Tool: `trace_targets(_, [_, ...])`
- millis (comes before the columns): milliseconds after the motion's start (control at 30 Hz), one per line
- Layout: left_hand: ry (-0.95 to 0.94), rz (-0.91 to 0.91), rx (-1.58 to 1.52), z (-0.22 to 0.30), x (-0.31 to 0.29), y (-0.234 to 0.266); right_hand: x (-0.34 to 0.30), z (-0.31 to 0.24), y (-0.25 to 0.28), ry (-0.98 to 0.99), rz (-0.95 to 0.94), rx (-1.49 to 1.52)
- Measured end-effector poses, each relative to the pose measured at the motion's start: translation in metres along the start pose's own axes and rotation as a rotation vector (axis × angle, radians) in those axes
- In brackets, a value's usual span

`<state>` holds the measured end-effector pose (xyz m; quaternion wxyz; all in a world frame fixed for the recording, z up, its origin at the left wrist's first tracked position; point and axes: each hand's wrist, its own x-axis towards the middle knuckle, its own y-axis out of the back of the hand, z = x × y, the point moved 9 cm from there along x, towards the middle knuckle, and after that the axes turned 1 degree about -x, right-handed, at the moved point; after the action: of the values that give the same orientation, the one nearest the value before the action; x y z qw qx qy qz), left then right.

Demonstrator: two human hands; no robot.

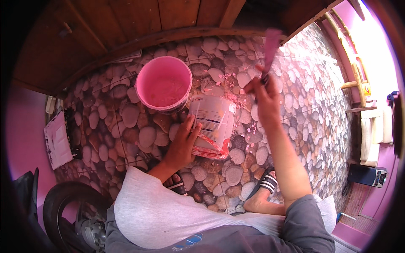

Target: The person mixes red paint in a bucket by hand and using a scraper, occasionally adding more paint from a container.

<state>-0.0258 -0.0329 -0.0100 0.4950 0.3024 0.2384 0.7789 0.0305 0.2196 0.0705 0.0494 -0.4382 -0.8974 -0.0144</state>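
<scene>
White paint bucket: probably light, stiff, smooth-walled; best steadied at its rim.
Left hand: fingers spread against its side.
Right hand: gripping a pink-coated blade.

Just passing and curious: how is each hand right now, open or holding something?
Left hand: open, laid against the white tub.
Right hand: closed, holding a pink-bladed tool, somewhat blurred.
</scene>
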Motion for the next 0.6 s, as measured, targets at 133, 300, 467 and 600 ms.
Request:
trace_targets(133, [-0.025,0.027,0.055,0.001,-0.002,0.000,0.033,-0.109,0.001,0.178,0.073,-0.081])
trace_targets(300, [-0.028,0.039,0.048,0.008,0.004,-0.001,0.060,-0.182,-0.011,0.221,-0.177,0.323])
trace_targets(467, [-0.016,0.037,0.055,0.005,0.003,0.000,0.056,-0.183,-0.022,0.165,-0.254,0.224])
trace_targets(600, [-0.032,0.054,0.043,0.006,0.002,0.000,0.063,-0.156,-0.015,0.098,-0.048,0.239])
